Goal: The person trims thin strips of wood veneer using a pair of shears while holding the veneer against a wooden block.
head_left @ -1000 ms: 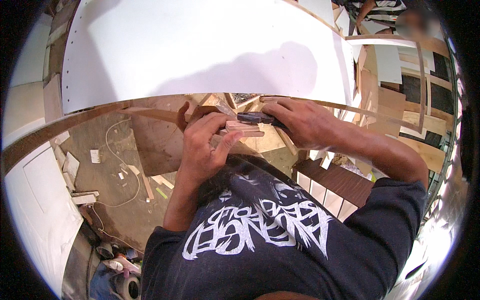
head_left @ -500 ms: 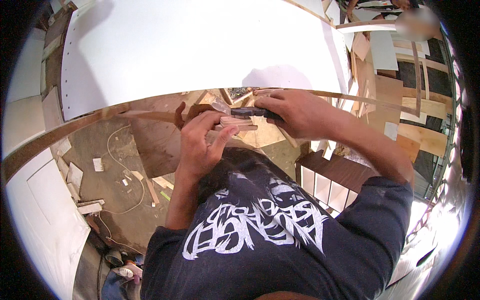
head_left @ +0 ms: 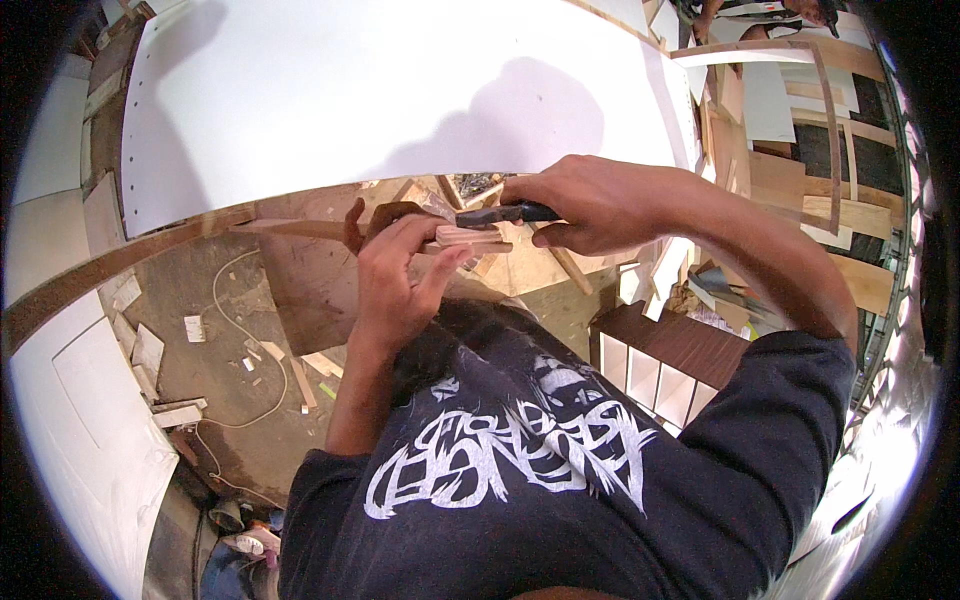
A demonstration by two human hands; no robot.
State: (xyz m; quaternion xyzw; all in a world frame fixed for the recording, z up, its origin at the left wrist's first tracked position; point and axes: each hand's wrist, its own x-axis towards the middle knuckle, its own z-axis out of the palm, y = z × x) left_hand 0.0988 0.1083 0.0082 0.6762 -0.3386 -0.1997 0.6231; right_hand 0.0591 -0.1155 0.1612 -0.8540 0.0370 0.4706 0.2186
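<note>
My left hand [head_left: 400,280] is closed on a small pale wooden block [head_left: 470,240] with layered edges, thumb along its near side. Just above the block is a dark hand tool [head_left: 500,213], probably metal, gripped in my right hand [head_left: 600,205]; its exact kind is unclear. Both hands are at the near edge of a large white panel [head_left: 400,90], which has a row of dark dots down its left side. Behind my left fingers is a curved brown wooden piece [head_left: 355,225], partly hidden.
A long wooden edge [head_left: 130,275] runs leftward. Below it are scraps [head_left: 150,350] and a cord [head_left: 285,390] on the floor. A white door-like panel [head_left: 90,430] lies left, a brown-topped shelf unit [head_left: 670,340] right. A co-worker [head_left: 800,15] is at top right, beyond boards.
Both hands have moved slightly up the picture with the block and tool. My right hand has tilted, its elbow swinging outward. The shadow on the white panel has shifted.
</note>
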